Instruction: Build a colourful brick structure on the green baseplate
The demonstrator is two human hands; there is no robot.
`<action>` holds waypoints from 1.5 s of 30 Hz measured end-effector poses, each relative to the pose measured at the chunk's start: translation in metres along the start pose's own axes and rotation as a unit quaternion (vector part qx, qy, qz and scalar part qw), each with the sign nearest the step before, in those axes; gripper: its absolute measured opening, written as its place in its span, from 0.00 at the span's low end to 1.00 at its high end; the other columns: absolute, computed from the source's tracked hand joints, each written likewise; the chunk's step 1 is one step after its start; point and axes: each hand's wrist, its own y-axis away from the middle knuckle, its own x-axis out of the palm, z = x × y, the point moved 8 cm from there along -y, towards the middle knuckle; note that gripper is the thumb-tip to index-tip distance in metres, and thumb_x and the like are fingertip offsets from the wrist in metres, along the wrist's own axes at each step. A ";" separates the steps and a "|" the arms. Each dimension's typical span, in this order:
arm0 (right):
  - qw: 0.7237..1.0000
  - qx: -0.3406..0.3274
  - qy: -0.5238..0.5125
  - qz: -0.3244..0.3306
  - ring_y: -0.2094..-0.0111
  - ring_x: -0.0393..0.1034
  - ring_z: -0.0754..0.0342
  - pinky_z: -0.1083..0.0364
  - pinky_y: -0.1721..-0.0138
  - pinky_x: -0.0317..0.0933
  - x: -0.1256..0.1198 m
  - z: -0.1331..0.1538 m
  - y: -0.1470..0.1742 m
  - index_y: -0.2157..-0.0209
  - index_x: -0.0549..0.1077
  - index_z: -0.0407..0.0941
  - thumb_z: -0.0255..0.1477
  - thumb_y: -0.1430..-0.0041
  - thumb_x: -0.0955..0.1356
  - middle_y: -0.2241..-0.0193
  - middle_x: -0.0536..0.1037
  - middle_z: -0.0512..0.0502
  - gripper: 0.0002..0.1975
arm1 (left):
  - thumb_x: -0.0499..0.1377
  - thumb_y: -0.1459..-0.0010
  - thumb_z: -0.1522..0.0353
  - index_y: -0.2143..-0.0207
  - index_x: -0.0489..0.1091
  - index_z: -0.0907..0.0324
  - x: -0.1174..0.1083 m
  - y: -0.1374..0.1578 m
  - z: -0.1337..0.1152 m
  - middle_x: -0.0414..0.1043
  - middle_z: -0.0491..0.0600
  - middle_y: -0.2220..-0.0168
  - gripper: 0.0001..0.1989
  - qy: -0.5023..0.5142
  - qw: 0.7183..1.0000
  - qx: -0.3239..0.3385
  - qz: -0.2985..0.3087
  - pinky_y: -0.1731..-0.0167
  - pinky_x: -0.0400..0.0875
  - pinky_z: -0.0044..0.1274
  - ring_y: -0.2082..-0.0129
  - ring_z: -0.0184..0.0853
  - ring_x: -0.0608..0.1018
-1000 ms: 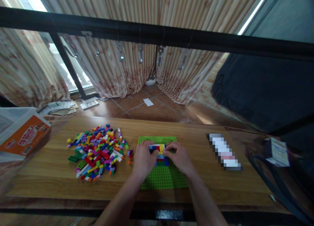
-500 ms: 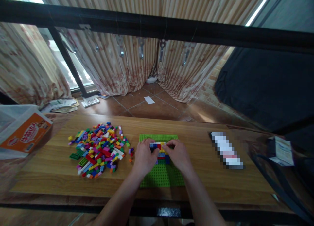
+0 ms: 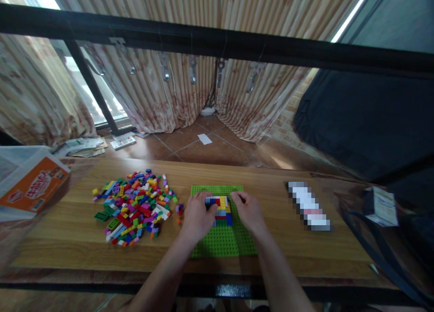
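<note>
With the brick build (image 3: 220,209) on the green baseplate (image 3: 222,244) pinched by curled left hand (image 3: 197,217) and right hand (image 3: 249,211), bricks are best pressed straight down while the plate is kept flat on the table (image 3: 68,239)

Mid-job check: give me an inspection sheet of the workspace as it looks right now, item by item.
Surface: wooden table, woodgrain top, bare along the near edge.
Job's things: green baseplate lying flat at centre; small multicoloured brick build standing on its far half.
Clutter: loose brick pile left of the baseplate; orange box at the far left; blurred-out flat object to the right; small white box at the far right.
Grippers: left hand and right hand on either side of the build, fingertips on it.
Cables: nothing seen.
Surroundings: black bar overhead, curtains, tiled floor, papers on the floor.
</note>
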 end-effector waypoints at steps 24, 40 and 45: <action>0.996 0.044 -0.038 -0.060 0.61 0.74 0.46 0.48 0.57 0.65 -0.021 -0.010 0.002 0.63 0.78 0.42 0.43 0.46 0.65 0.64 0.81 0.40 0.20 | 0.51 0.43 0.76 0.50 0.69 0.64 -0.004 0.004 0.006 0.74 0.56 0.52 0.19 0.103 0.994 -0.031 0.002 0.49 0.68 0.29 0.52 0.40 0.76; 0.995 -0.050 -0.051 -0.062 0.63 0.73 0.49 0.51 0.59 0.65 0.004 0.047 0.029 0.65 0.77 0.44 0.41 0.43 0.65 0.65 0.80 0.43 0.16 | 0.57 0.46 0.70 0.62 0.74 0.61 -0.087 -0.002 0.062 0.76 0.48 0.66 0.10 0.339 0.916 -0.031 -0.215 0.65 0.69 0.21 0.67 0.31 0.76; 0.985 -0.165 -0.003 0.041 0.59 0.72 0.50 0.51 0.56 0.64 0.054 0.076 0.053 0.64 0.76 0.47 0.36 0.39 0.63 0.62 0.79 0.44 0.12 | 0.62 0.52 0.66 0.65 0.74 0.63 -0.120 0.006 0.093 0.75 0.47 0.70 0.13 0.460 0.835 -0.101 -0.285 0.70 0.67 0.20 0.73 0.28 0.74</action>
